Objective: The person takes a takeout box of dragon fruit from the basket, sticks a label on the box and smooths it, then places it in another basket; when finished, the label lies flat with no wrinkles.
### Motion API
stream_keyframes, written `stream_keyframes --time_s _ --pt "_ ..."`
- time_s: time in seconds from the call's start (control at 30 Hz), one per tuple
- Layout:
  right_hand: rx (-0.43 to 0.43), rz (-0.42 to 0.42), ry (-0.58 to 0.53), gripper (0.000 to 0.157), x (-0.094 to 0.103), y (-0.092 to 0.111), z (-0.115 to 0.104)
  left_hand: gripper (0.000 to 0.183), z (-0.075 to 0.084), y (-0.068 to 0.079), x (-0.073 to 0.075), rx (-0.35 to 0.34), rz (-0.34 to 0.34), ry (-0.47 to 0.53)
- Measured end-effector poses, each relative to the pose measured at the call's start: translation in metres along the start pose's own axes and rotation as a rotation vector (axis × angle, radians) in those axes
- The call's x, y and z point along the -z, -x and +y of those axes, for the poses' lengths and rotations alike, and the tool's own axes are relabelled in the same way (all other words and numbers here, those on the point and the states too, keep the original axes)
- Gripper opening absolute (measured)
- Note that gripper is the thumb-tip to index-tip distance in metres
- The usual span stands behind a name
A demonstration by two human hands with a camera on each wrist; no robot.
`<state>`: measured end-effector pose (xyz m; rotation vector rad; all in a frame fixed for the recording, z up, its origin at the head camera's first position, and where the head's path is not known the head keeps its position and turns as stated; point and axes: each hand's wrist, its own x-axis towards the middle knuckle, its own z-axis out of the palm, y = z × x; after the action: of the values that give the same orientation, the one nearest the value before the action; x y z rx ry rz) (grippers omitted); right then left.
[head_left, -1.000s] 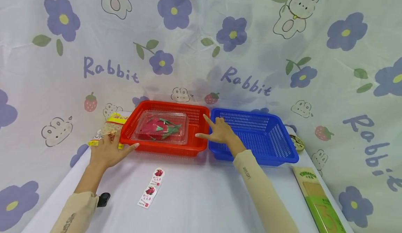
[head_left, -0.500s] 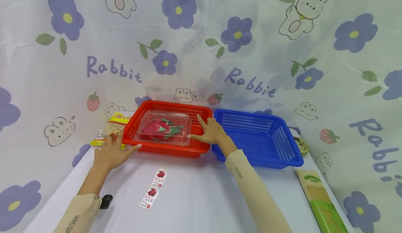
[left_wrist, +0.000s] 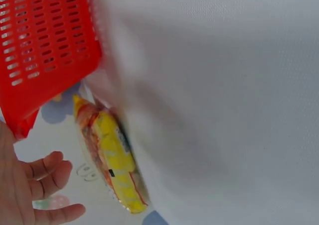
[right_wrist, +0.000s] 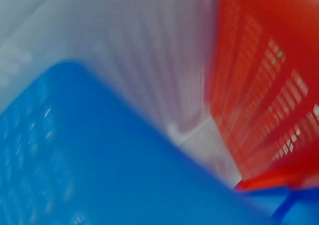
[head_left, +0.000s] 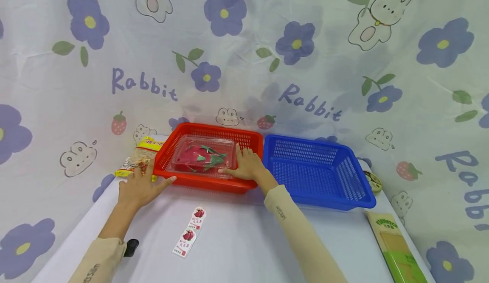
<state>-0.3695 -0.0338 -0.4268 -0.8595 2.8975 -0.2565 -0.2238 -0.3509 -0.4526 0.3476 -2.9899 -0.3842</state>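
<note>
A clear plastic box [head_left: 223,144] holding a pinkish-red dragon fruit [head_left: 192,155] with green scales sits in the red basket [head_left: 206,182]. My right hand [head_left: 247,165] reaches over the front of that basket, fingers and thumb spread at the box's right end. The right wrist view catches none of this hand, only the basket walls. At the basket's left front corner is my left hand [head_left: 139,189], its fingers apart. In the left wrist view its fingers [left_wrist: 50,182] extend loosely beside the red basket [left_wrist: 47,41], with nothing between them.
A blue basket [head_left: 317,200] stands right of the red one. Behind the left hand lies a yellow-and-clear food bag [head_left: 143,153]. Stickers with dragon fruit pictures [head_left: 189,232] lie in front. A green package [head_left: 397,249] and a round tin [head_left: 373,182] are on the right.
My right hand has moved left and down, from over the gap between the baskets to the right end of the clear box. The left hand stays by the basket corner.
</note>
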Motion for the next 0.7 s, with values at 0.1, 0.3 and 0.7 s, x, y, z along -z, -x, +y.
stream_keyframes --time_s 0.1,0.3,0.7 --pt "-0.018 -0.011 -0.011 0.118 -0.006 -0.003 -0.004 0.114 0.000 0.000 0.000 -0.003 0.008 -0.001" --pt "-0.059 -0.033 -0.066 0.120 -0.012 -0.006 -0.005 0.114 0.001 0.002 0.001 -0.003 0.016 -0.005" --pt "-0.166 -0.163 -0.293 0.130 -0.021 -0.008 -0.015 0.115 -0.002 0.002 0.001 0.003 -0.004 -0.022"
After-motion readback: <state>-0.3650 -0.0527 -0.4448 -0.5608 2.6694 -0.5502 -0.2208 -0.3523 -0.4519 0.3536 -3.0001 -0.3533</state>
